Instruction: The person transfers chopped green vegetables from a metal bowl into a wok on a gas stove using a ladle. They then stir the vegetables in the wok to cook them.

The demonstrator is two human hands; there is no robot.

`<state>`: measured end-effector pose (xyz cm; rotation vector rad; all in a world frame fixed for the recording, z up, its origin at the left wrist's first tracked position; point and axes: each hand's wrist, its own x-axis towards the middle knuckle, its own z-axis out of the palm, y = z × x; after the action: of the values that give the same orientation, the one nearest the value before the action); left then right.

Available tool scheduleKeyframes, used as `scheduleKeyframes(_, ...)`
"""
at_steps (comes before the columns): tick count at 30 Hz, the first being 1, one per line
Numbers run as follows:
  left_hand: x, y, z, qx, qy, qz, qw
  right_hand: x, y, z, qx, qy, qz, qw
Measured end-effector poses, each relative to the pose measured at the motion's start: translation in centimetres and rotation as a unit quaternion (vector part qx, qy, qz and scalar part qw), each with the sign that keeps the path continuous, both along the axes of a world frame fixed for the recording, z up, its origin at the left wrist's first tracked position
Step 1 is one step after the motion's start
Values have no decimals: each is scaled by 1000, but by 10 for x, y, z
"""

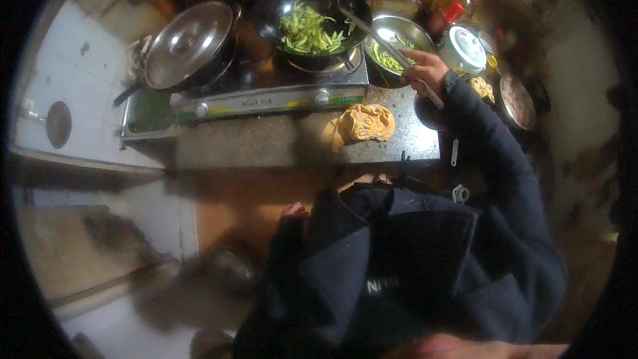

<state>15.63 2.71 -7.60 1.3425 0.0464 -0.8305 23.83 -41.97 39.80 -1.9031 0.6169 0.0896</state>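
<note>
My right hand (426, 71) is closed around the handle of a long metal cooking utensil (381, 39), whose far end reaches into a black wok (266, 22). Cut green vegetables (309, 30) lie in the wok, which sits on the right burner of a gas stove (256, 101). Beside the wok, partly behind the utensil, a steel bowl (423, 35) holds more green pieces (386, 57). Low by my body hangs my left hand (295, 209), small and partly covered by the sleeve; whether its fingers are closed cannot be told.
A lidded pan (187, 45) stands on the left burner, its handle pointing left. An orange cloth (369, 122) lies on the counter (239, 144) before the stove. At right are a white lidded pot (466, 50), a red-topped container (453, 11) and a bowl of pale food (517, 102).
</note>
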Motion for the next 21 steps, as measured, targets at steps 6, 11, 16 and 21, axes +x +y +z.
scheduleKeyframes(6,6,-5,32,-30,257,59,964,34,-6,-28,-240,-23,86,967)
scheduleKeyframes(11,7,-9,38,-19,248,93,964,-4,2,-7,-14,-4,148,989)
scheduleKeyframes(16,0,-4,23,4,99,-4,995,-55,26,37,-121,-12,183,975)
scheduleKeyframes(21,9,-9,2,3,257,83,963,-55,7,33,-258,4,260,931)
